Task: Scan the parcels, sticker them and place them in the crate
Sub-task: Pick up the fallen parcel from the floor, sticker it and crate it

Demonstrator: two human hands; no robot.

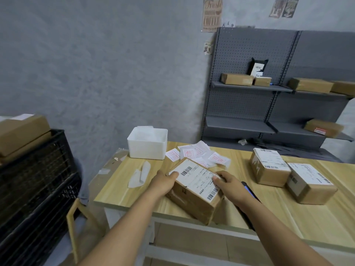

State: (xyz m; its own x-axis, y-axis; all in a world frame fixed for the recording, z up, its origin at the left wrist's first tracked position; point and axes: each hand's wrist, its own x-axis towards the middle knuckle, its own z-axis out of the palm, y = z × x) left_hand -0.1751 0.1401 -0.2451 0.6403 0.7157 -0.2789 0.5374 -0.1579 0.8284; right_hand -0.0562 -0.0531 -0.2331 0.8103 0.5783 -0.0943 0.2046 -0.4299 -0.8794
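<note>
Brown cardboard parcel with white barcode label (196, 191) on pale wooden table (278, 212). Left hand (163, 184) grips parcel's left edge; right hand (228, 184) pinches label at right side.

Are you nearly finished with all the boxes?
Not yet. One box already sits on top of the black crate, so that looks done. The left hand and right hand hold one parcel on the table. Two more parcels wait there, near the red stickers.
</note>
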